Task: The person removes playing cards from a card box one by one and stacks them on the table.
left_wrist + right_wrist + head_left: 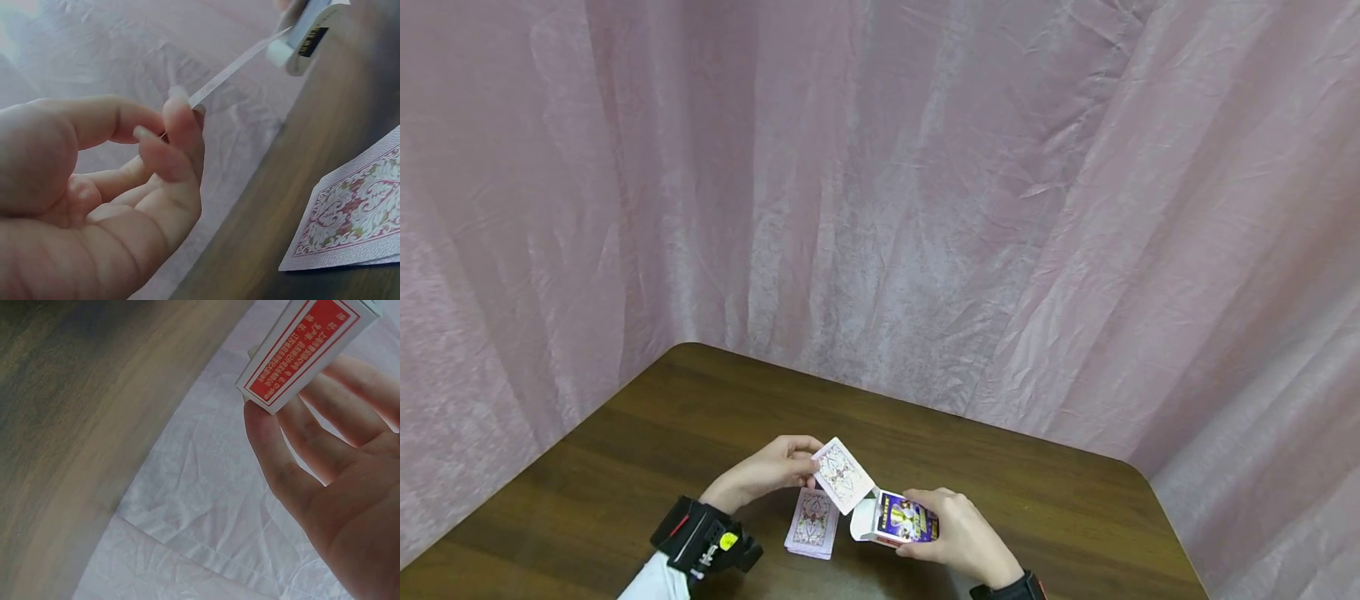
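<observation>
In the head view, the card box [907, 518] sits in the right hand [953, 529], its purple and yellow printed face turned up and its white flap [862, 521] folded open toward the left. What lies inside the box cannot be made out. The right hand grips the end opposite the flap, thumb along the near edge and fingers along the far one. The left hand [775, 468] pinches a card [842, 475] by its left edge, patterned back facing the camera. The card is tilted, with its lower right side next to the flap; whether the two touch cannot be told. Below the card, between the two hands, a pile of cards [812, 523] lies back up on the wooden table [700, 400]. A pink curtain [887, 208] hangs behind.

In the left wrist view, the card shows nearly edge-on, a thin pale strip running from the pinching fingertips up toward the box at the upper right. The pile lies to the right, away from the fingers, its backs patterned in red and green.

In the right wrist view, a narrow red-and-white side of the box shows, bearing lines of small print. A fingertip meets its lower corner, and the other fingers extend behind it.
</observation>
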A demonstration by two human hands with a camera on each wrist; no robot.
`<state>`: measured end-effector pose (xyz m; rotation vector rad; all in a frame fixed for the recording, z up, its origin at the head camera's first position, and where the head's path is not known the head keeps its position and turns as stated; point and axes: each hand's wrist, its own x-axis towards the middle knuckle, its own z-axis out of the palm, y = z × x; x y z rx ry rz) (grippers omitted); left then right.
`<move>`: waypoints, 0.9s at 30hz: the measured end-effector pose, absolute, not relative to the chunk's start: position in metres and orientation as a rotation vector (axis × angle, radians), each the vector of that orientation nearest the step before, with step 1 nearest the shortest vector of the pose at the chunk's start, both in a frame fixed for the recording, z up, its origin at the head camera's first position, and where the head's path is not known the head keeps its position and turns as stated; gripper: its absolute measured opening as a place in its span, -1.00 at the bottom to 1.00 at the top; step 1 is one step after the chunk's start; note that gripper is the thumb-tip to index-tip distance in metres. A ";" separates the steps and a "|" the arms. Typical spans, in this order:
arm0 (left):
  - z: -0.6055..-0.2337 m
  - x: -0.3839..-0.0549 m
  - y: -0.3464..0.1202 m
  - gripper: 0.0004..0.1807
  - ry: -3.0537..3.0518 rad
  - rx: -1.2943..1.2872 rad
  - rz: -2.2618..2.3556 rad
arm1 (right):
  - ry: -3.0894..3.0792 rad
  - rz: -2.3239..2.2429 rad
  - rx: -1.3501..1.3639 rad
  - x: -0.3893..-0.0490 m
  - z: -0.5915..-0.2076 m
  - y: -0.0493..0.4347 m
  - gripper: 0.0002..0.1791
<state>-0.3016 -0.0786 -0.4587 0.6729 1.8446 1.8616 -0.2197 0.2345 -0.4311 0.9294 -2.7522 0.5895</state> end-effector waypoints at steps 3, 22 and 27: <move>-0.461 -0.305 -0.083 -0.62 1.838 0.652 1.895 | -2.760 0.605 0.932 -0.219 -0.431 0.234 -0.36; -0.485 -0.314 -0.086 -0.65 2.308 0.238 1.669 | -2.788 0.608 0.920 -0.224 -0.435 0.236 -0.34; -0.493 -0.309 -0.083 -0.71 2.421 0.166 1.586 | -2.805 0.622 0.915 -0.224 -0.437 0.236 -0.36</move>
